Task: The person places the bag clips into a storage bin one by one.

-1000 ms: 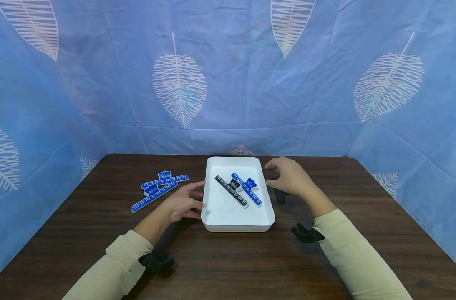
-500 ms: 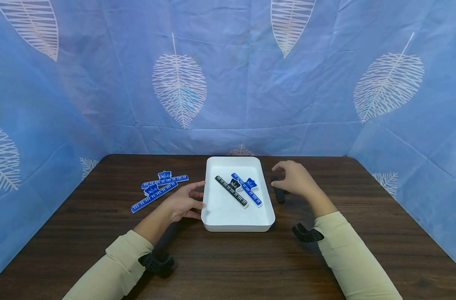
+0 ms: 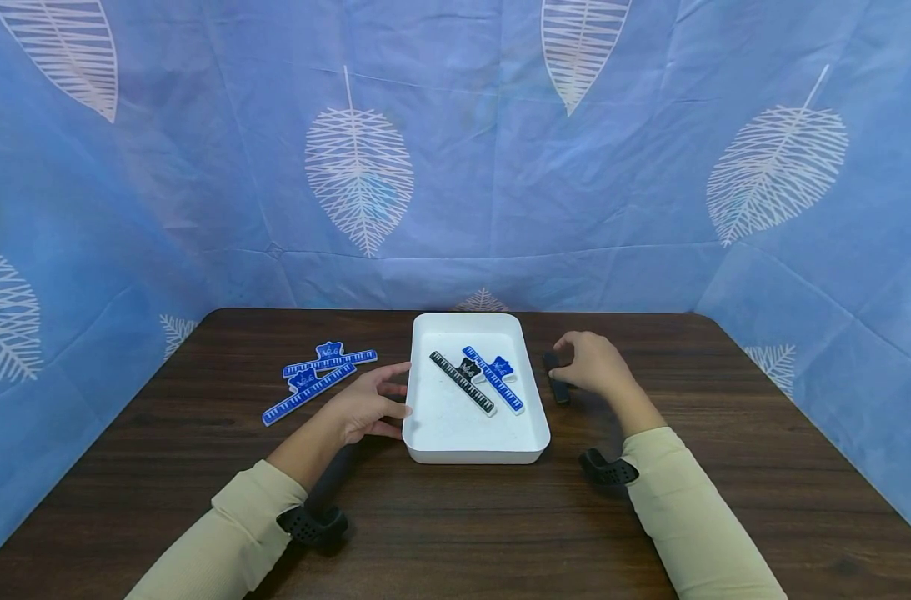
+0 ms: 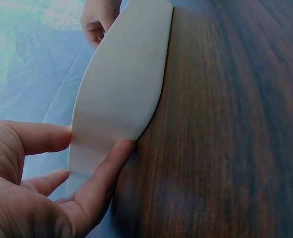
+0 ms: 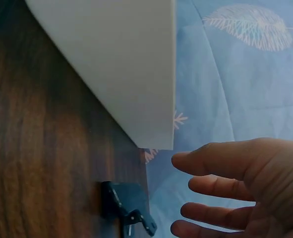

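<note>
A white tray (image 3: 466, 437) holds one black clip (image 3: 463, 383) and one blue clip (image 3: 493, 380), both bar-shaped with a piano-key print. Against the tray's left side, my left hand (image 3: 365, 408) rests with fingers extended; the left wrist view shows its fingertips (image 4: 57, 139) touching the white wall. To the right of the tray, my right hand (image 3: 593, 364) hovers at another black clip (image 3: 558, 390), partly covering it in the head view. In the right wrist view this clip (image 5: 129, 201) lies on the table below loosely spread fingers (image 5: 210, 158), which hold nothing.
Left of the tray lie two blue piano-print clips (image 3: 308, 393), one close behind the other. They rest on the dark wooden table (image 3: 455, 533). A blue cloth (image 3: 455, 167) with white leaf prints hangs behind and at both sides.
My right hand has moved away from the tray's right edge, a little rightward and down toward the black clip on the table. The left hand, tray and other clips stay put.
</note>
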Tool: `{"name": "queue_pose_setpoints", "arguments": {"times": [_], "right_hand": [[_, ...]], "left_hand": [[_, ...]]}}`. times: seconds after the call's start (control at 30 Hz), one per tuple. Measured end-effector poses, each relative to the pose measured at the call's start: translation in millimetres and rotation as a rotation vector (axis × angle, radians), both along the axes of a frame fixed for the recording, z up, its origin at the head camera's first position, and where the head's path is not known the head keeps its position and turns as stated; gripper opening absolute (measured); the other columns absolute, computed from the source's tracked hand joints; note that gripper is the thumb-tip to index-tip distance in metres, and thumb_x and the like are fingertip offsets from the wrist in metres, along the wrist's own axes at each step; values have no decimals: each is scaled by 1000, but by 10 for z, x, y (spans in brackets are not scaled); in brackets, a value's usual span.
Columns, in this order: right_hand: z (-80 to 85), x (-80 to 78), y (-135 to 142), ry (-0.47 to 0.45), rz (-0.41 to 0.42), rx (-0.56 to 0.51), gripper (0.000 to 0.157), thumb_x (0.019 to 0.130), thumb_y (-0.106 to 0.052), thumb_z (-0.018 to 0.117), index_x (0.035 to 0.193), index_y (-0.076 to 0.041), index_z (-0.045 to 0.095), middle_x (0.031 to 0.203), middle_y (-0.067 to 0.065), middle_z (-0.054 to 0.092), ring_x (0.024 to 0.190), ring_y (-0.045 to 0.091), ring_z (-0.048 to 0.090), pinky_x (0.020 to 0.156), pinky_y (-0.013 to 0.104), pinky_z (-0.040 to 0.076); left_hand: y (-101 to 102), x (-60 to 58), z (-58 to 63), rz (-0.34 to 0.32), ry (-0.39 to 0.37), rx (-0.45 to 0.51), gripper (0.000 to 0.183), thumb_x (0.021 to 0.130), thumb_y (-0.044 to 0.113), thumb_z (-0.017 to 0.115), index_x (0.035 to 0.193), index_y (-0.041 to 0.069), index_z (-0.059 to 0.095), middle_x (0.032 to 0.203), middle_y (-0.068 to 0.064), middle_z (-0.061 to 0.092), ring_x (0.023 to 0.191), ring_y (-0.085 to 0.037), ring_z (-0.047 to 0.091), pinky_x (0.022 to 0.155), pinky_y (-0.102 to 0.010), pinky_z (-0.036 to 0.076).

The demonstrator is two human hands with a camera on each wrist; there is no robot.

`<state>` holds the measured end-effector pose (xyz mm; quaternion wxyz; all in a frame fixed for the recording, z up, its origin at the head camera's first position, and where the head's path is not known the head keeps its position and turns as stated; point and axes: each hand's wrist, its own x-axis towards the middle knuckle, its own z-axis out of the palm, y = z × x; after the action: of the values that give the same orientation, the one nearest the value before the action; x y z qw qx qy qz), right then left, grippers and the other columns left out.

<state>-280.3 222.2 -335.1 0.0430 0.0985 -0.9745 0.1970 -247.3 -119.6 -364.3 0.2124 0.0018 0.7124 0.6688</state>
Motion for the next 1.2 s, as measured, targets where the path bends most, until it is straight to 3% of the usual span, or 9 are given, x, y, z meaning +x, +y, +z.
{"name": "queue_pose_setpoints", "arguments": {"times": [0.63, 0.97, 1.2], "right_hand": [[-259, -127, 76, -73, -65, 70, 47, 82, -23, 77, 116, 6, 63, 118, 24, 62, 107, 42, 58, 89, 56, 49], [-290, -125, 20, -95, -115, 88, 59, 81, -32, 77, 121, 7, 60, 115, 28, 60, 99, 40, 58, 82, 55, 51], [-287, -130, 16, -113, -88, 95, 62, 79, -30, 79, 122, 10, 58, 114, 28, 61, 98, 40, 59, 83, 54, 51]], "left_hand": [[0, 5, -6, 5, 3, 1, 80, 85, -14, 62, 153, 15, 32, 139, -25, 43, 98, -35, 65, 75, -51, 58], [-10, 0, -12, 1, 0, 2, 80, 85, -14, 62, 153, 15, 31, 139, -25, 42, 100, -36, 64, 76, -51, 58], [-10, -12, 6, -1, -11, -10, 79, 86, -13, 63, 153, 16, 32, 140, -24, 42, 104, -38, 62, 77, -50, 57]]}}
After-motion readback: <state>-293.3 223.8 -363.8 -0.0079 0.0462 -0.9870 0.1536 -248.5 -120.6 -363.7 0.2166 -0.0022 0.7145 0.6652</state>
